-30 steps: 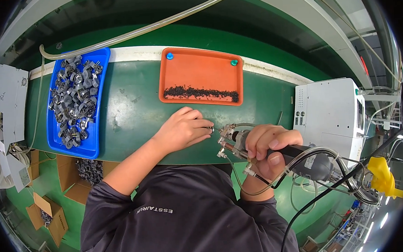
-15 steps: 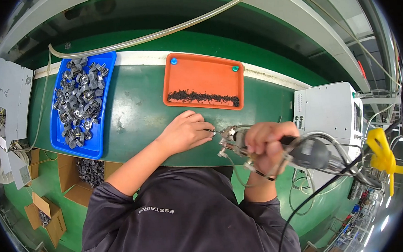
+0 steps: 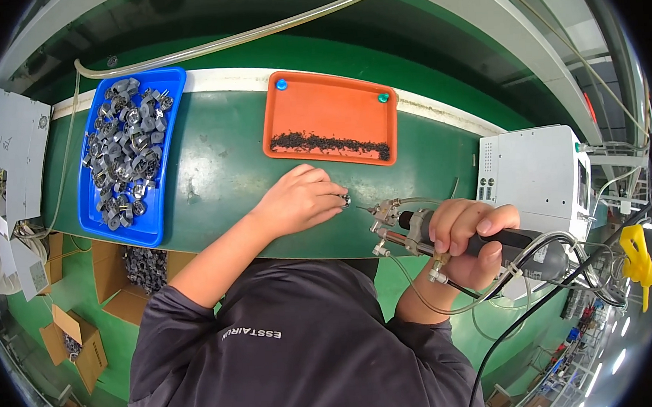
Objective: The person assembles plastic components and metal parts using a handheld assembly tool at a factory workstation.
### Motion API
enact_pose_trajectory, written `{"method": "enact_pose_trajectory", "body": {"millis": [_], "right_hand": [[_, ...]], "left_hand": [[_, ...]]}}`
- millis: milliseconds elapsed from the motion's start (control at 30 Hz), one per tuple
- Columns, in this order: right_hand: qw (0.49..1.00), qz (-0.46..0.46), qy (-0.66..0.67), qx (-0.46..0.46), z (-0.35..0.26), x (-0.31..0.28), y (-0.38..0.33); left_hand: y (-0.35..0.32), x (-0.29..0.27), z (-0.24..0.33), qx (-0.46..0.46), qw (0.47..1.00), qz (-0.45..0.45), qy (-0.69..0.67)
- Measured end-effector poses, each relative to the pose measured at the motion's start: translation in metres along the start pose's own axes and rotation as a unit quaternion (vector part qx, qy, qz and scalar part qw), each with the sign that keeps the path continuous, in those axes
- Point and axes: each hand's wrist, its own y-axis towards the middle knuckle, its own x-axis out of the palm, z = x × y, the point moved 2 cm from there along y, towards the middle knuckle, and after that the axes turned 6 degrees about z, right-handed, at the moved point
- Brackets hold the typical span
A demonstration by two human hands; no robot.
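Pinching a small metallic part (image 3: 347, 200) in its fingertips, the left hand (image 3: 301, 199) holds it over the bench (image 3: 219, 165) in the head view, its far end poking out. The right hand (image 3: 466, 236) is wrapped around a tool (image 3: 418, 225), whose thin tip (image 3: 364, 208) points at the part, apparently just short of it. This piece looks partway through: part and tool are lined up, but whether it has been worked cannot be told. Many grey pieces (image 3: 124, 145) fill the blue tray (image 3: 143, 233); which are finished does not show. Black bits (image 3: 322, 143) lie along the near side of the orange tray (image 3: 328, 114), beyond the left hand. Hoses (image 3: 445, 312) loop below the tool near the right wrist and might snag. A white machine (image 3: 533, 168) stands to the right; a carton (image 3: 127, 309) of dark pieces sits below the bench edge.
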Motion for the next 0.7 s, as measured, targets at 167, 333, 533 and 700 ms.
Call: {"method": "enact_pose_trajectory", "body": {"millis": [167, 333, 533, 700], "right_hand": [[1.0, 0.005, 0.004, 0.012, 0.009, 0.004, -0.002], [0.997, -0.071, -0.013, 0.012, 0.02, 0.006, -0.003], [0.997, -0.068, -0.008, 0.02, 0.023, 0.008, -0.004], [0.998, -0.055, -0.017, 0.022, 0.026, 0.01, -0.008]], "left_hand": [[0.002, 0.0, 0.001, -0.002, 1.0, -0.001, -0.001], [0.002, -0.001, 0.0, -0.004, 1.0, -0.004, -0.005], [0.004, -0.002, 0.001, -0.009, 1.0, -0.011, -0.008], [0.004, -0.002, 0.0, -0.01, 1.0, -0.01, -0.009]]}}
